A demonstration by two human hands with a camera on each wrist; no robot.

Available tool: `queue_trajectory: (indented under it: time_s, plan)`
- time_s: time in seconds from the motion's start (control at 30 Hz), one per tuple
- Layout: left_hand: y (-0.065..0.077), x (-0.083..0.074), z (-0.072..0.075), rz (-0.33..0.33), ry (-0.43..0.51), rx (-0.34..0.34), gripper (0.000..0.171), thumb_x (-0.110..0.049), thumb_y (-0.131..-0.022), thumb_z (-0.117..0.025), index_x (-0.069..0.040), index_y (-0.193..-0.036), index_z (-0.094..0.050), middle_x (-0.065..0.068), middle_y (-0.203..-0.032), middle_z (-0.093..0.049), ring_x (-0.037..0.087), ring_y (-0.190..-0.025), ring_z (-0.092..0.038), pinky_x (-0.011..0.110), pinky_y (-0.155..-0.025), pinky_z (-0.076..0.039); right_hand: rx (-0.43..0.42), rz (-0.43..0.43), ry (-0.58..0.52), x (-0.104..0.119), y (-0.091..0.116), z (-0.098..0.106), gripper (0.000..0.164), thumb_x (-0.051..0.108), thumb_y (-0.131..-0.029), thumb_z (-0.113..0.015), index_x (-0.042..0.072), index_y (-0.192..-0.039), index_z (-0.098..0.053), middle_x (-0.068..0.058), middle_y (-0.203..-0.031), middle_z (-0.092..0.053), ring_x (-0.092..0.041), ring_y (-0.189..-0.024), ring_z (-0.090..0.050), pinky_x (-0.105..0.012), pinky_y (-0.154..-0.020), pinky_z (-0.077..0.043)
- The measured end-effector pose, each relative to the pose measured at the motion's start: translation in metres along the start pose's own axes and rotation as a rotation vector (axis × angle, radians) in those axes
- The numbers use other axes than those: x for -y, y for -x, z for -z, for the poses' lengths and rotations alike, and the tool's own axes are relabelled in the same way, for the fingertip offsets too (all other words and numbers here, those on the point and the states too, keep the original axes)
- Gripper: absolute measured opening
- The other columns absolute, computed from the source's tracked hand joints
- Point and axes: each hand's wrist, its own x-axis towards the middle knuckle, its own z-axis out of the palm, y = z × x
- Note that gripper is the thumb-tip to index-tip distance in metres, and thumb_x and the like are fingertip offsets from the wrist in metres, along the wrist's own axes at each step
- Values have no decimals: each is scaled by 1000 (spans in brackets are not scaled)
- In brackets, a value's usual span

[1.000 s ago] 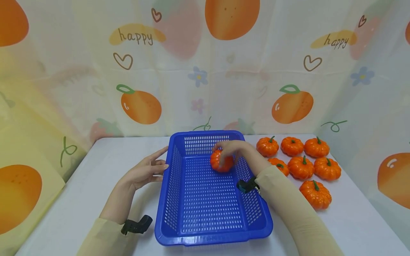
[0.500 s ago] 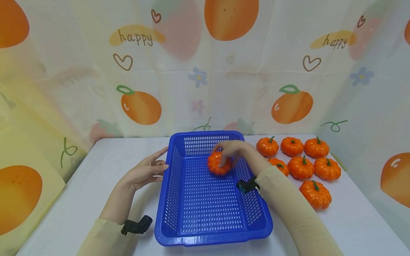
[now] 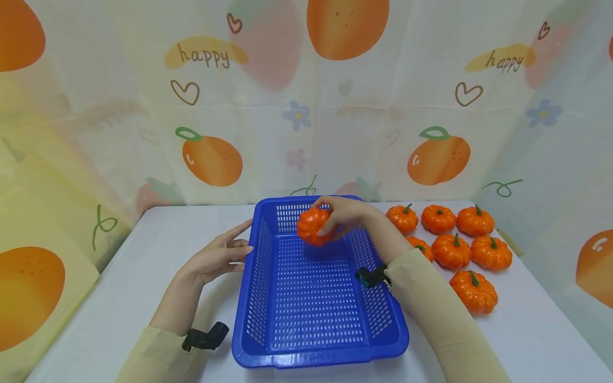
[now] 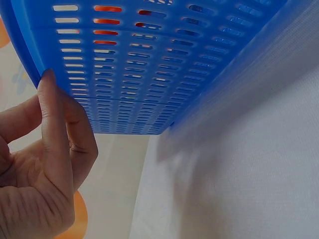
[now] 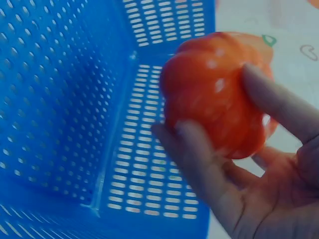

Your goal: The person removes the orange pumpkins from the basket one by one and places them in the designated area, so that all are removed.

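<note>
In the head view my right hand (image 3: 342,213) grips a small orange pumpkin (image 3: 312,226) by its side, above the far part of a blue plastic basket (image 3: 318,354). The right wrist view shows the pumpkin (image 5: 214,94) between thumb and fingers, with the perforated basket wall (image 5: 149,169) behind it. My left hand (image 3: 217,255) holds the basket's left rim, thumb at the edge. Seen from the left wrist, its fingertips (image 4: 47,77) meet the lip and another finger bends beside the slotted wall (image 4: 134,64).
Several more orange pumpkins (image 3: 452,251) with green stems stand in loose rows right of the basket; my right forearm (image 3: 436,308) partly covers one. A white cloth covers the table (image 3: 158,244). A printed curtain (image 3: 268,159) hangs behind it.
My right hand has raised the pumpkin off the basket floor and moved it slightly left. The left hand and the basket have stayed in place.
</note>
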Motion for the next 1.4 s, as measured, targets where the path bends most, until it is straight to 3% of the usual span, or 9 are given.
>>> queue_trajectory:
  time_s: [0.13, 0.23, 0.43, 0.63, 0.77, 1.07, 1.23, 1.4]
  plan:
    - [-1, 0, -1, 0, 3, -1, 84, -22, -96, -64, -28, -160, -10, 0, -97, -58, 10, -81, -66, 26, -80, -61, 8, 58, -84, 4, 5, 3, 66, 6, -87, -72, 22, -140, -36, -23, -136, -49, -31, -87, -72, -43, -76, -63]
    - [-1, 0, -1, -1, 4, 1, 84, -22, -96, -64, -27, -160, -10, 0, -97, -58, 10, -81, -65, 26, -80, -61, 8, 133, -192, 6, 9, 7, 64, 3, -90, -67, 25, -140, -33, -22, -138, -50, -33, -83, -75, -36, -67, -63]
    - [2, -1, 0, -2, 6, 10, 84, -22, -96, -63, -27, -160, -10, 0, -97, -57, 10, -81, -65, 26, -80, -60, -1, 313, -374, 9, 19, 18, 61, -5, -92, -60, 33, -133, -36, -17, -144, -45, -35, -98, -73, -36, -76, -63]
    - [1, -1, -1, 4, 4, 4, 84, -22, -96, -63, -27, -160, -10, -1, -97, -57, 10, -81, -64, 26, -81, -60, 1, 409, -533, 14, 32, 26, 63, -17, -89, -54, 34, -124, -43, -6, -146, -38, -32, -124, -56, -36, -90, -60]
    - [1, -1, -1, 3, 10, 8, 84, -22, -96, -63, -27, -160, -10, -1, -96, -57, 9, -81, -65, 26, -80, -60, -11, 458, -533, 14, 38, 31, 60, -20, -86, -53, 32, -117, -47, -2, -140, -39, -28, -124, -50, -31, -93, -59]
    - [1, -1, 0, -4, 10, 17, 85, -21, -96, -64, -25, -160, -8, 0, -97, -57, 9, -80, -66, 25, -79, -60, -45, 551, -520, 16, 60, 45, 32, -1, -94, -58, 27, -109, -54, -4, -137, -44, -27, -127, -47, -29, -96, -57]
    - [2, -4, 0, -10, 8, 29, 84, -20, -97, -62, -24, -161, -8, 0, -97, -57, 8, -80, -64, 23, -77, -59, -48, 632, -523, 17, 77, 59, 30, -3, -95, -55, 24, -109, -54, -3, -132, -45, -25, -125, -47, -29, -96, -57]
    - [3, -4, 1, -17, 8, 42, 82, -19, -98, -60, -23, -161, -8, -1, -96, -58, 8, -80, -64, 22, -76, -59, -35, 702, -523, 14, 96, 75, 40, -10, -94, -50, 22, -118, -50, -4, -137, -44, -22, -123, -50, -30, -96, -57]
